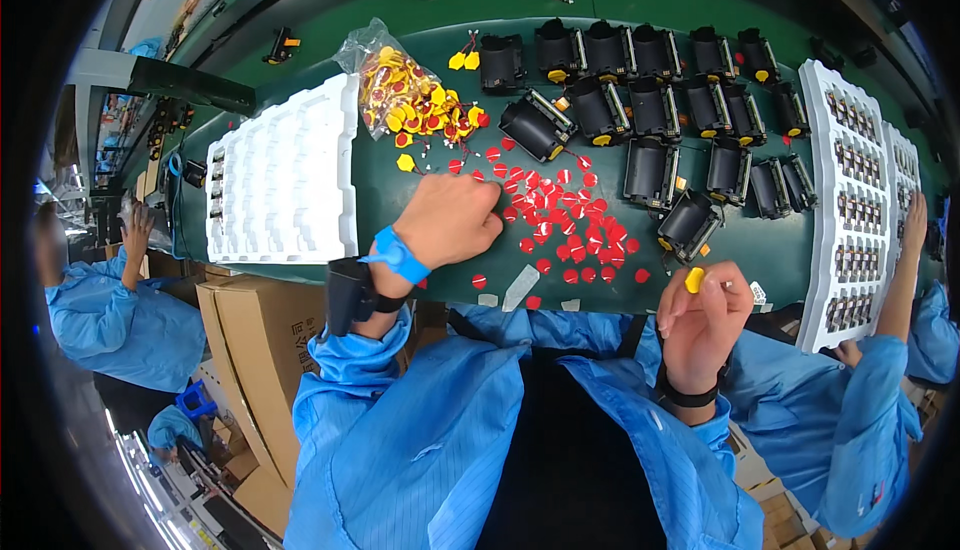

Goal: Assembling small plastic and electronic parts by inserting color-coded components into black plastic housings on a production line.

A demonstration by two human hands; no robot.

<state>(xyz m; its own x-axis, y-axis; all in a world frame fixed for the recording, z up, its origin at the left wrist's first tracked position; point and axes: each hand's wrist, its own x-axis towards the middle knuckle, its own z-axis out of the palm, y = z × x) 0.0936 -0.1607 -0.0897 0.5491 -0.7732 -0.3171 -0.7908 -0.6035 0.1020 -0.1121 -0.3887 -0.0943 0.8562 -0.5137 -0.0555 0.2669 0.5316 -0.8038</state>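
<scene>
My left hand [450, 218], a blue band and a black strapped device at its wrist, reaches over the green table among loose red round stickers [572, 220]. Its fingers are curled, and whatever they hold is hidden beneath them. Close to the table's front edge, my right hand [708, 322] pinches a small yellow disc [694, 280] between thumb and fingers. Just beyond that hand a black plastic housing [690, 225] lies tilted. Past my left hand, a clear plastic bag [385, 80] spills yellow and red discs [437, 115] with thin wires.
Rows of black housings [655, 110] cover the table's far right. A white moulded tray [285, 175] lies at left; another tray [850, 210] with small parts is at right, near a co-worker's arm [908, 260]. A cardboard box [255, 360] stands below left. Another person [125, 320] is farther left.
</scene>
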